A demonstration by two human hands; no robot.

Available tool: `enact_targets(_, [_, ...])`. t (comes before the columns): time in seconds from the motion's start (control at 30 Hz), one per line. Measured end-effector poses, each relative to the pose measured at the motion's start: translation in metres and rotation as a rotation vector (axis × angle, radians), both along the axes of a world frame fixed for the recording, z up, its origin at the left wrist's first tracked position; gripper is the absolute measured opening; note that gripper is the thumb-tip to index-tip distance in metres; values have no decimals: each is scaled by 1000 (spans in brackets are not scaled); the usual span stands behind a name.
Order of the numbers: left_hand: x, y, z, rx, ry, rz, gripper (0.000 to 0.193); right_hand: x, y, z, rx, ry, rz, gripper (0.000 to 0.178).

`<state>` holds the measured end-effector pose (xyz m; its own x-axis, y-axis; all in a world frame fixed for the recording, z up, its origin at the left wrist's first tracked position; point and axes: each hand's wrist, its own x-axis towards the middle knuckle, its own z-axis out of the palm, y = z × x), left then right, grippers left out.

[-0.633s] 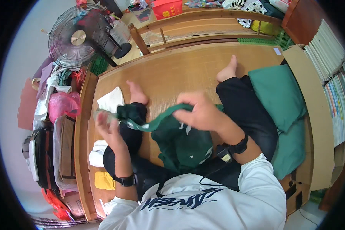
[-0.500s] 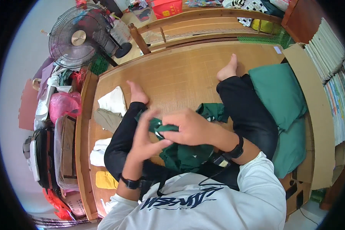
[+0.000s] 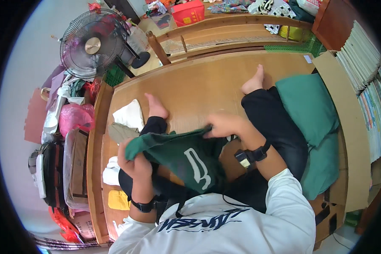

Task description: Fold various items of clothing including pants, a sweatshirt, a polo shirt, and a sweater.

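A dark green garment with a large pale letter on it hangs stretched between my two hands above my lap. My left hand is closed on its left end, where the edge folds over the fingers. At the upper right corner, the fingers of my right hand pinch the cloth. The garment's upper edge runs nearly straight from hand to hand, and its lower part droops between my legs. Whether it is a shirt or a jacket cannot be made out.
Left of my leg lie folded clothes: a white piece, a beige one, another white one and a yellow one. Green cushions sit at my right, beside a cardboard box. A fan stands beyond the wooden bed rail.
My hands were close together over the bunched garment. Now they are spread apart, gripping the garment, which is raised and opened out so its pale letter shows.
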<state>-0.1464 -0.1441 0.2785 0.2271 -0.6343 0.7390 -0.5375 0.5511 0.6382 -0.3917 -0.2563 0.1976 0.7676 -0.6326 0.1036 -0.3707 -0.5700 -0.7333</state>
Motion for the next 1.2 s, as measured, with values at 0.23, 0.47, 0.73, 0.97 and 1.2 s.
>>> enact_targets(0.23, [40, 1, 19, -60, 70, 112, 14, 2, -9, -5, 136, -436, -189, 16])
enact_targets(0.47, [110, -14, 71, -300, -523, 271, 23, -26, 31, 104, -755, -455, -901, 18])
enact_targets(0.73, [139, -13, 164, -421, -567, 376, 23, -57, 83, 254, -1237, -211, -646, 26])
enact_targets(0.97, [125, 6, 209, -272, -512, 302, 17, -72, 110, 286, -1107, -306, -957, 19])
enact_targets(1.2, [119, -32, 149, 182, -705, 70, 18, -90, 86, 218, -723, 34, -729, 18])
